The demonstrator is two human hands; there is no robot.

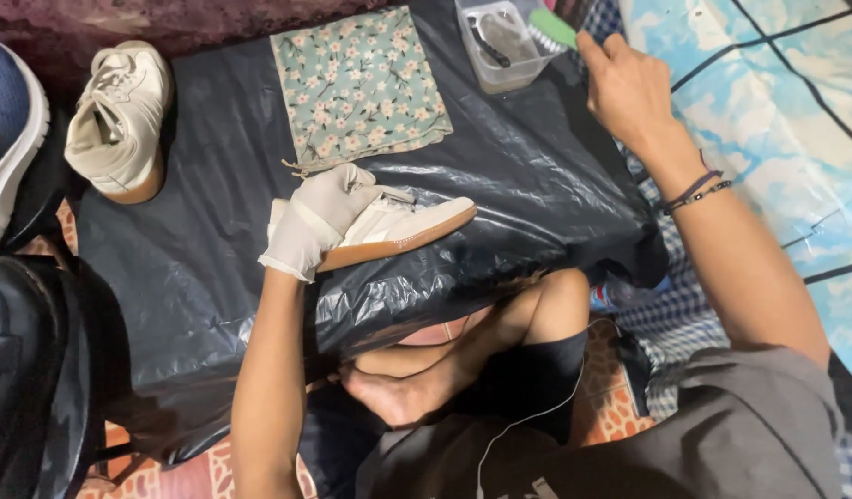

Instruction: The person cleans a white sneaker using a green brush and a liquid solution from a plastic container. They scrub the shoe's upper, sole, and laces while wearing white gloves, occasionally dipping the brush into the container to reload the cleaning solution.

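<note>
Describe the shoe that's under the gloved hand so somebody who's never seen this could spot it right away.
Start at the black plastic sheet spread over the floor. Near its middle, just below the flowered cloth, a cream shoe lies on its side under the gloved left hand. Unlike the other shoe at the sheet's far left edge, it shows its tan sole.

a second cream shoe (116,115) on black plastic sheeting (213,268) — floral cloth (359,88) beside it.

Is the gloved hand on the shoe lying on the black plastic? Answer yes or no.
Yes, the gloved left hand grips the heel end of the shoe, which lies on the black plastic.
</note>
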